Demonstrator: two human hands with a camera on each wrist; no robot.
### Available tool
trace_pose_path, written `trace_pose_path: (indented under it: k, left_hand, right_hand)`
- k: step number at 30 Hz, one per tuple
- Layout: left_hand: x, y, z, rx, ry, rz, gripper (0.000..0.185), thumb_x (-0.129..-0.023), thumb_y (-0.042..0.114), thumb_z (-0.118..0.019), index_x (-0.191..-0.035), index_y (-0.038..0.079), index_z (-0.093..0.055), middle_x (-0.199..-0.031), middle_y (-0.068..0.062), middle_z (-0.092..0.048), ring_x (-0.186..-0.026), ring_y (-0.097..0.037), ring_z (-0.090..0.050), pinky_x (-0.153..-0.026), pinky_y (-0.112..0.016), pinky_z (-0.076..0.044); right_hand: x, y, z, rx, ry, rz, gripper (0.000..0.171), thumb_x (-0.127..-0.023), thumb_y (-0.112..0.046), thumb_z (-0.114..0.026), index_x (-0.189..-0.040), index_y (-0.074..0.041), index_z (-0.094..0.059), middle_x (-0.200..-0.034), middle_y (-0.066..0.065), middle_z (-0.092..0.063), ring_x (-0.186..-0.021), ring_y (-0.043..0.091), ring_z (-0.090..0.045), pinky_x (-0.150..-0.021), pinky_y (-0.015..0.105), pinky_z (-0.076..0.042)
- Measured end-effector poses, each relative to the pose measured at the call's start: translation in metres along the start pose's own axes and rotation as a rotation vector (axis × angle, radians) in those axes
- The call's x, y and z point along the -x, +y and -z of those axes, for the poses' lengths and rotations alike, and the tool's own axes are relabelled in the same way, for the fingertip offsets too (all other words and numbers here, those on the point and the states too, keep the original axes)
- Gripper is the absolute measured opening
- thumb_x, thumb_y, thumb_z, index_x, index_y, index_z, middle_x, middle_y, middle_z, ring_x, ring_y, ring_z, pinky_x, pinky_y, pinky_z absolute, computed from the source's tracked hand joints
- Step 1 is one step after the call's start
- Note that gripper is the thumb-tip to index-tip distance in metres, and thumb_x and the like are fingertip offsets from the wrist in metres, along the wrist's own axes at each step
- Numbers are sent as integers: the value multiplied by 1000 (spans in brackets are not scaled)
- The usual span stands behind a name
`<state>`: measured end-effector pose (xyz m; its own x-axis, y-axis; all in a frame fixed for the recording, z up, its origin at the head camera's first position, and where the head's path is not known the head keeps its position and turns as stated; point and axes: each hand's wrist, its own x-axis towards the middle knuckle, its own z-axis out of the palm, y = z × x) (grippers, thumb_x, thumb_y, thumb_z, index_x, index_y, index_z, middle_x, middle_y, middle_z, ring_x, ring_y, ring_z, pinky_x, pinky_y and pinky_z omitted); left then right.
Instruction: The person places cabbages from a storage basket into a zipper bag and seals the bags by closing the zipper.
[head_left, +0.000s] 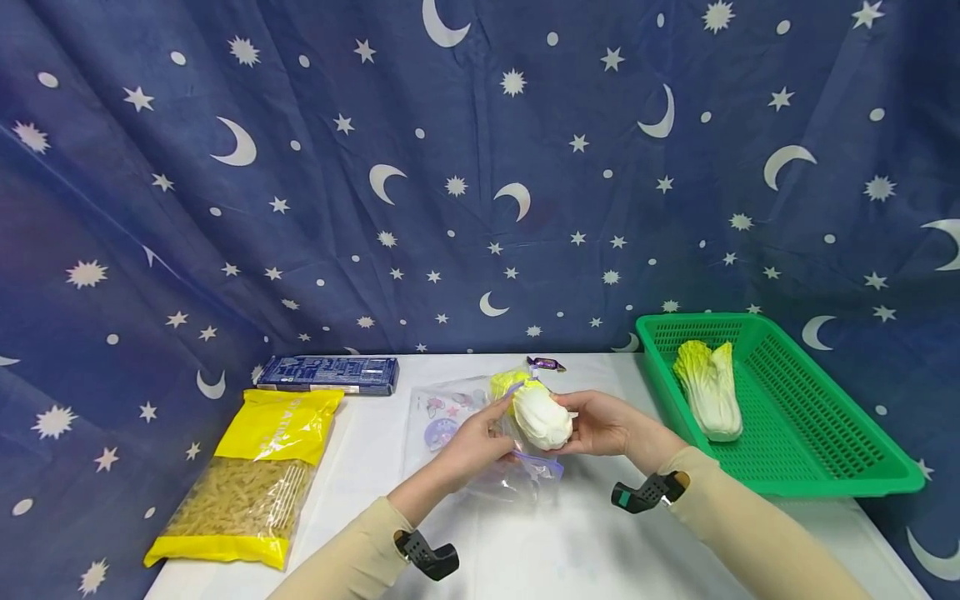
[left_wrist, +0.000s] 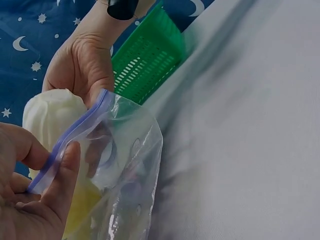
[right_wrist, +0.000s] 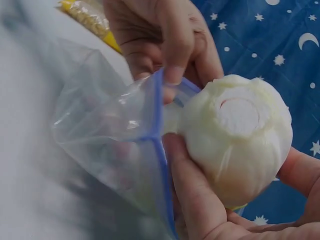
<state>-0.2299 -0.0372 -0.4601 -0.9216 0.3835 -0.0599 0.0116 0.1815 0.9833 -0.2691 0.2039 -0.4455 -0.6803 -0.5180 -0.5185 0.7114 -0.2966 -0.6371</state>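
A small napa cabbage (head_left: 543, 417) is gripped by my right hand (head_left: 603, 423), with its white root end facing me and its yellow-green leaves pointing away. In the right wrist view, fingers and thumb curl round the cabbage (right_wrist: 235, 155) from either side. My left hand (head_left: 474, 448) pinches the purple-edged mouth of a clear zip bag (head_left: 423, 408) printed with small pictures. Through the film of the bag (left_wrist: 132, 150), yellow leaves show in the left wrist view, while the white base stands outside the mouth.
At the right, a green basket (head_left: 817, 482) holds a second napa cabbage (head_left: 712, 396). A yellow pasta bag (head_left: 251, 479) lies at the left, with a blue box (head_left: 330, 374) behind it. Near the back edge of the white table (head_left: 555, 550) is a purple-wrapped candy (head_left: 547, 364).
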Motion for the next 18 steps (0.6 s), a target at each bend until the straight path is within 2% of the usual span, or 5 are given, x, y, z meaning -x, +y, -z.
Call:
trace_pose_path:
  k: [3, 8, 12, 15, 18]
  left_hand:
    - [1, 2, 0, 68, -27, 23, 81, -86, -4, -66, -160, 8, -34, -104, -20, -68, -74, -19, -69, -78, -44, -63]
    - [2, 4, -1, 107, -48, 30, 80, -87, -4, -65, -160, 6, -34, -108, -14, -69, -73, -19, -69, -79, -43, -63]
    - [1, 4, -1, 113, -49, 41, 81, -86, -4, -64, -160, 7, -33, -103, -20, -70, -73, -19, -69, -78, -40, -62]
    - [0, 3, -1, 123, -45, 45, 81, -87, -4, -66, -160, 7, -33, -127, -24, -63, -74, -19, -68, -79, -41, -62]
    - [0, 2, -1, 124, -40, 46, 81, -87, -4, -66, -160, 6, -33, -142, -25, -52, -74, -18, -68, -78, -40, -62]
  right_hand:
    - [-3, 3, -2, 30, 51, 7, 50, -107, -21, -51, -148, -1, -31, -130, 27, -41, -106, 35, -63, -100, 56, -51]
    - [-6, 11, -6, 109, 157, 15, 59, -104, -24, -58, -146, 5, -28, -129, 27, -43, -105, 33, -61, -97, 48, -56]
    - [-6, 15, -7, 168, 171, 31, 61, -104, -28, -60, -147, 3, -29, -130, 27, -44, -105, 32, -61, -96, 45, -57]
    - [-6, 16, -5, 181, 135, 38, 59, -103, -28, -57, -147, 0, -29, -126, 27, -46, -104, 32, -63, -94, 44, -58]
    - [-6, 16, -3, 202, 84, 33, 57, -98, -24, -52, -145, -1, -29, -119, 25, -51, -98, 28, -65, -88, 40, -61]
